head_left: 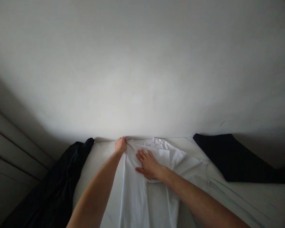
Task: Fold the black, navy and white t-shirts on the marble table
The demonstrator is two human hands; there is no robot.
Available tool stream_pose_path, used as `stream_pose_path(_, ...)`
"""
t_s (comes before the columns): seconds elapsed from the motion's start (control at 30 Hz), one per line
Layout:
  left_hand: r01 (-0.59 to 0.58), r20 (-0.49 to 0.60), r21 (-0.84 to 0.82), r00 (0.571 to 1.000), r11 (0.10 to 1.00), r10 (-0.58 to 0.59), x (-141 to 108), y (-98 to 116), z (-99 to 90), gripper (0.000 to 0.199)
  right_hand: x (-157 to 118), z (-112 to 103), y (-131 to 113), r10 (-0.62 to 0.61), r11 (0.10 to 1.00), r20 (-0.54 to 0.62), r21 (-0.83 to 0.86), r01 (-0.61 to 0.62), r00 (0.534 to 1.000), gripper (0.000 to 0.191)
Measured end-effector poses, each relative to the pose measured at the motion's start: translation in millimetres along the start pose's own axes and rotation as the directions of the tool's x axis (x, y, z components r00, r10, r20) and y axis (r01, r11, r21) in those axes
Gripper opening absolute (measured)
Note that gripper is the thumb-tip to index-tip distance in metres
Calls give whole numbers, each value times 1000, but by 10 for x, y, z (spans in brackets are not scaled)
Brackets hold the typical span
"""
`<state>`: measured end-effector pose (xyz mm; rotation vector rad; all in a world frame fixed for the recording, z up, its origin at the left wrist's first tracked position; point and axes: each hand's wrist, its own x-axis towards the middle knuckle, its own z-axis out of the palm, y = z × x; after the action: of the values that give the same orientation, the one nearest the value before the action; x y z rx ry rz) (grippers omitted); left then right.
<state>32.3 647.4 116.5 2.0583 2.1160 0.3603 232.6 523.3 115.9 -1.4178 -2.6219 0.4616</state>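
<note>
A white T-shirt [135, 196] lies on the pale surface, its left side folded inward and one sleeve laid across the middle. At the shirt's upper left corner, my left hand [121, 144] is closed on the fabric. My right hand [149, 165] rests flat on the shirt near the folded sleeve, fingers spread. The neckline shows at the far edge, and the other sleeve spreads out to the right, partly behind my right forearm.
A dark crumpled garment [59, 180] lies on the left. Folded dark cloth [230, 158] is on the right, close to the wall [137, 79]. Pale panelled furniture [11, 161] stands at the far left.
</note>
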Motion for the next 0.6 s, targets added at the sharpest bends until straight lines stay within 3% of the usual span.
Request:
stream_pose_path(0.33, 25, -73, 35, 997, 999, -23, -133, 175, -110, 34, -19, 79, 40, 7, 999, 30, 39, -8, 1000, 83)
stream_pose_path(0.4, 0, -96, 36, 995, 999, 4, -303, 205, -138, 38, -34, 66, 38, 2, 999, 27, 41, -3, 1000, 84)
stream_pose_path(0.47, -105, -96, 62, 989, 993, 111, -559, 209, -132, 42, -38, 37, 23, 7, 999, 15, 36, -8, 1000, 83)
stream_pose_path(0.6, -330, 25, 144, 944, 933, 330, -1124, 138, -61, 52, 82, -45, -28, -11, 1000, -95, -12, 10, 995, 64)
